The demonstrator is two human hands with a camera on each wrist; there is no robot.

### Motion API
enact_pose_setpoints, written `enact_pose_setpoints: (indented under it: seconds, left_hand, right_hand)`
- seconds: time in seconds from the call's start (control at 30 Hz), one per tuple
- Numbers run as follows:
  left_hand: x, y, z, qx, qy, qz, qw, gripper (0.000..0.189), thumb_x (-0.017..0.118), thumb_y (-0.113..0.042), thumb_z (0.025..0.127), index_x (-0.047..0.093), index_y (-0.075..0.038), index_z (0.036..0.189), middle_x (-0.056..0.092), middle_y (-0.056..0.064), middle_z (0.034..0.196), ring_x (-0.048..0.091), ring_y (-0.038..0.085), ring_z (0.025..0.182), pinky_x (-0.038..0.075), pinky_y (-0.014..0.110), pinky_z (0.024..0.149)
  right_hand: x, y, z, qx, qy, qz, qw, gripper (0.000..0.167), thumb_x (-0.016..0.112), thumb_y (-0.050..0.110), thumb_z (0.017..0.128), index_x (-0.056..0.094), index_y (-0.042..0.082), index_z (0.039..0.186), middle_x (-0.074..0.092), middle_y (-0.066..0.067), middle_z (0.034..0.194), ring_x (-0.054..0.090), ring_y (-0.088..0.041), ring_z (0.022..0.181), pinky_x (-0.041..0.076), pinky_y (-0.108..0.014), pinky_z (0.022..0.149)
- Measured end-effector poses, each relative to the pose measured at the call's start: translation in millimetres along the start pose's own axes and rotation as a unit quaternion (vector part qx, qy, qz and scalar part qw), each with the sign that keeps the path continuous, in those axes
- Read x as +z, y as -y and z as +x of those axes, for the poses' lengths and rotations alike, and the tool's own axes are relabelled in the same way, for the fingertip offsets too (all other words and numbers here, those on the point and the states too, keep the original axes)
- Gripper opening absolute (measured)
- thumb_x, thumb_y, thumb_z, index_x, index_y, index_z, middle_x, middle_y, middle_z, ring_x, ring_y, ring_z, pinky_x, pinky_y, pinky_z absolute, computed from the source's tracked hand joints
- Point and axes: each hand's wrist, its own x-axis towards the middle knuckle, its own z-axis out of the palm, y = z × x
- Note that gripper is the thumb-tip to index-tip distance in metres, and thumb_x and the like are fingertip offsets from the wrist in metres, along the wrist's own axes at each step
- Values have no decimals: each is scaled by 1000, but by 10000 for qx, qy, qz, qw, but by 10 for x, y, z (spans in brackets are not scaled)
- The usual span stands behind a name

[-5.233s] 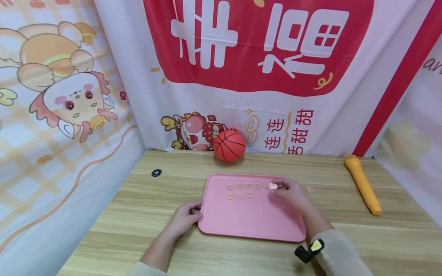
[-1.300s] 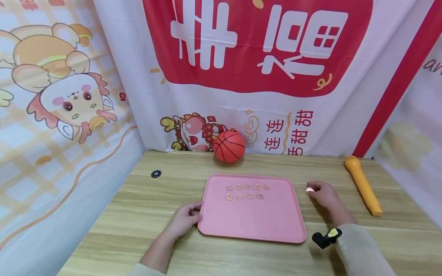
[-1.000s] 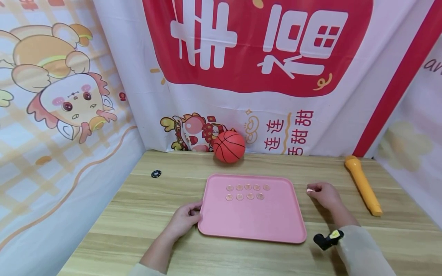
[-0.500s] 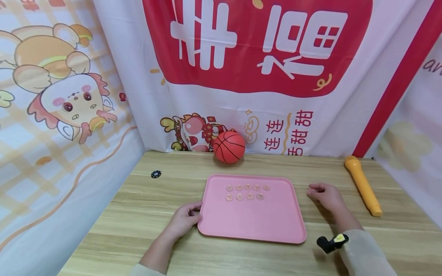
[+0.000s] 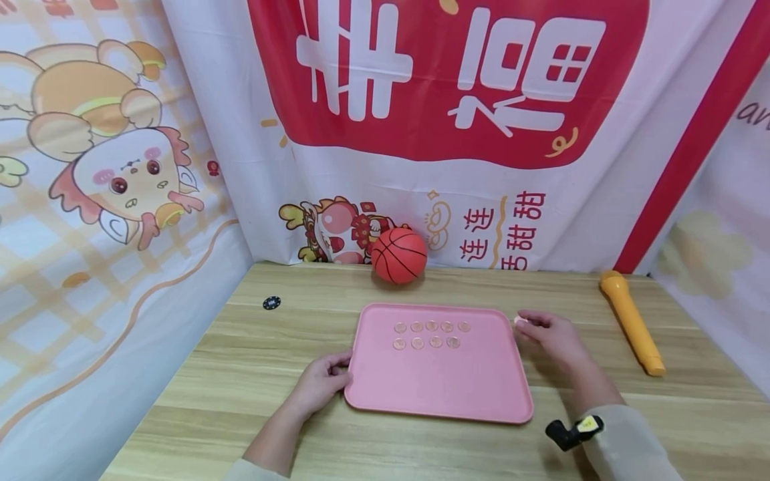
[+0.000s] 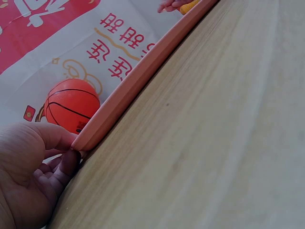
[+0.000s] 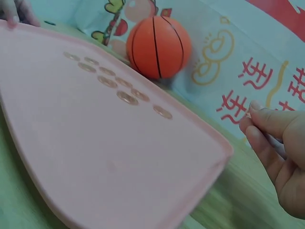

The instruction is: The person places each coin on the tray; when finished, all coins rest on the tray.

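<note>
A pink tray [image 5: 439, 387] lies on the wooden table, with several copper-coloured coins [image 5: 432, 326] in two rows toward its back. My left hand [image 5: 325, 382] pinches the tray's left edge between thumb and fingers, as the left wrist view also shows. At the tray's back right rim, my right hand [image 5: 553, 337] pinches a single coin [image 5: 521, 323] between thumb and fingertips. Most of that coin is hidden by the fingers in the right wrist view, where the hand [image 7: 279, 143] is just right of the tray's corner.
A small red basketball [image 5: 400, 255] sits behind the tray against the printed cloth. At the right lies a yellow toy microphone [image 5: 633, 324]. Off to the back left is a black poker chip [image 5: 272, 302].
The front row has gained a coin since the oldest frame. My right hand picked up the coin right of the tray and moved left to the rim. My left hand stays put.
</note>
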Motion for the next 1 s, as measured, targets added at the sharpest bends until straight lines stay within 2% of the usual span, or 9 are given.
enact_pose_setpoints:
  seconds: [0.13,0.33,0.47,0.63,0.77,0.9,1.0]
  left_hand:
    - [1,13,13,22,2,7,10000,52,68,-2,81,55,8,131,67,18,115,60,16,85,51,20,69]
    - [-3,21,23,-4,15,-2,10000,52,68,-2,82,56,7,132,67,17,115,60,15,85,51,21,70]
    - [-6,23,25,18,29,-16,10000,52,68,-2,82,55,7,132,67,18,116,60,15,85,51,21,70]
    - [-1,20,31,17,36,-7,10000,52,67,-2,82,55,6,132,66,19,118,60,14,85,52,21,71]
    - [5,22,44,-19,20,8,10000,51,67,-2,82,56,6,132,66,18,117,60,14,85,52,21,72]
    - [4,28,39,-25,10,3,10000,51,67,-2,83,56,6,132,66,18,118,61,16,86,52,21,71]
    - [0,29,27,25,18,-8,10000,52,67,-2,83,55,7,132,66,19,118,61,16,86,52,21,70]
  right_hand:
    - [110,105,-15,-183,124,269,9994,60,64,29,94,47,-6,140,60,-23,130,60,8,88,53,-16,81]
    - [274,197,-33,-202,304,755,9965,59,68,19,91,46,-7,140,61,-2,108,57,1,90,53,-20,82]
    - [385,233,-32,-234,321,827,9958,59,70,17,89,48,-6,139,62,0,107,56,-3,93,52,-19,81]
    - [516,248,-21,-220,278,718,9968,56,71,12,86,53,-4,136,63,-6,112,55,-5,94,50,-17,81]
    - [619,258,4,-189,233,284,9991,51,71,13,85,58,-1,132,64,-13,116,56,-8,92,50,-20,79]
    - [724,277,18,-103,195,-89,9997,46,74,14,83,63,0,126,67,-15,111,59,-13,90,51,-23,76]
    - [798,268,27,-151,160,-138,9997,43,75,9,81,65,-2,121,69,-16,106,61,-14,88,52,-22,75]
